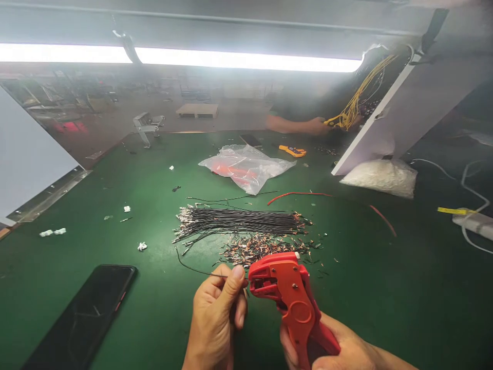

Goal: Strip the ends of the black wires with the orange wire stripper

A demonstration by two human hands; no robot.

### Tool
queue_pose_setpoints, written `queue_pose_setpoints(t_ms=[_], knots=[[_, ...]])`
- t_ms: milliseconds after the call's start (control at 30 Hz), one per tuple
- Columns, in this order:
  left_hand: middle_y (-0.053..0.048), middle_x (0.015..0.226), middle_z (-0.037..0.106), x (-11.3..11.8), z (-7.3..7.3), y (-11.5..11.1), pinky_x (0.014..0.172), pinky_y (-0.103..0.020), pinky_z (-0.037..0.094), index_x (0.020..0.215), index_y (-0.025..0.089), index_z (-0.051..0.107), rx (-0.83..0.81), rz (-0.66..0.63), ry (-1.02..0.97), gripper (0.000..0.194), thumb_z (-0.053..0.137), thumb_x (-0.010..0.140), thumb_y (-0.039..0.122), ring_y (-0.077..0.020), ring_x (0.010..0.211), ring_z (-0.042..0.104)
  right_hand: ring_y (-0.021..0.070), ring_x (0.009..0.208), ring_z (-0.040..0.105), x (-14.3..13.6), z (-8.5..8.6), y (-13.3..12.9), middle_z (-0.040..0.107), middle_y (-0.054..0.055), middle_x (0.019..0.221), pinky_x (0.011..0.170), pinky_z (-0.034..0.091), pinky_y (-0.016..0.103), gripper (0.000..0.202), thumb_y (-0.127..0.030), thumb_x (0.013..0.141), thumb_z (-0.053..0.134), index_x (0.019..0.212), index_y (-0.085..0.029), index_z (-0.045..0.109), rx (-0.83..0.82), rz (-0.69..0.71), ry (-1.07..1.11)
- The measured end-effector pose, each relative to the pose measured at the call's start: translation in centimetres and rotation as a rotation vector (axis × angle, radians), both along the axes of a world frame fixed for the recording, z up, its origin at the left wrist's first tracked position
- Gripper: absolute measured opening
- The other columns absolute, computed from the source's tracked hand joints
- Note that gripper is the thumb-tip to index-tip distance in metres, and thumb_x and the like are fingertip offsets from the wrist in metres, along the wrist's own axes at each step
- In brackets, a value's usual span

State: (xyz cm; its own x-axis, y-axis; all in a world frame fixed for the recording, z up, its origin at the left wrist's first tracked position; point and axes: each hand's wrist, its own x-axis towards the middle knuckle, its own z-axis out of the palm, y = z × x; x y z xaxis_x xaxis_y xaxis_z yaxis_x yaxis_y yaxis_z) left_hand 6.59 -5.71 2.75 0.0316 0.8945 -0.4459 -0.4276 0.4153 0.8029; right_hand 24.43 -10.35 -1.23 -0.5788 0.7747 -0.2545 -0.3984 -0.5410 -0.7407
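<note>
Left hand [219,311]: pinching one thin black wire [192,269], long axis left to right, right end at the left-facing mouth of the red wire stripper [295,298]; whether inserted, cannot tell. Right hand [344,345]: wrapped round the stripper's grip. Beyond, on green counter [370,288]: offcut pile [250,249], then black wire bundle [242,221], crosswise.

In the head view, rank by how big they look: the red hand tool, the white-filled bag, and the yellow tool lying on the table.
1. Red hand tool, seen close up
2. White-filled bag
3. Yellow tool, clearly smallest, being far off
</note>
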Motion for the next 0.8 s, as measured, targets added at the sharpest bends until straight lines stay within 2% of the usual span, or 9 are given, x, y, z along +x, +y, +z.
queue_pose_setpoints(t_ms=[233,533,800], knots=[[0.009,0.036,0.039,0.11,0.13,-0.21,0.047,-0.017,0.025,0.059,0.020,0.044,0.018,-0.023,-0.002,0.053,0.080,0.066,0.057,-0.0042,0.040,0.030,0.0063,0.049,0.038,0.03,-0.05,0.15,0.051,-0.003,0.061,0.044,0.025,0.018,0.034,-0.032,0.062,0.082,0.078,-0.011,0.061,0.081,0.018,-0.004],[0.009,0.038,0.037,-0.21,-0.68,-0.07,0.044,-0.019,0.023,0.057,0.020,0.043,0.092,-0.074,0.076,0.054,0.077,0.068,0.060,-0.0043,0.038,0.030,0.0063,0.051,0.039,0.32,0.06,0.18,0.051,-0.003,0.061,0.046,0.027,0.019,0.039,-0.036,0.062,0.084,0.079,-0.011,0.060,0.010,0.023,-0.030],[0.010,0.039,0.035,-0.43,-0.53,-0.16,0.044,-0.020,0.020,0.058,0.020,0.043,0.104,-0.088,0.089,0.055,0.077,0.068,0.062,-0.0039,0.038,0.028,0.0058,0.049,0.036,0.31,-0.10,0.13,0.049,-0.003,0.060,0.043,0.023,0.020,0.036,-0.036,0.063,0.082,0.075,-0.011,0.059,0.055,0.012,-0.050]])
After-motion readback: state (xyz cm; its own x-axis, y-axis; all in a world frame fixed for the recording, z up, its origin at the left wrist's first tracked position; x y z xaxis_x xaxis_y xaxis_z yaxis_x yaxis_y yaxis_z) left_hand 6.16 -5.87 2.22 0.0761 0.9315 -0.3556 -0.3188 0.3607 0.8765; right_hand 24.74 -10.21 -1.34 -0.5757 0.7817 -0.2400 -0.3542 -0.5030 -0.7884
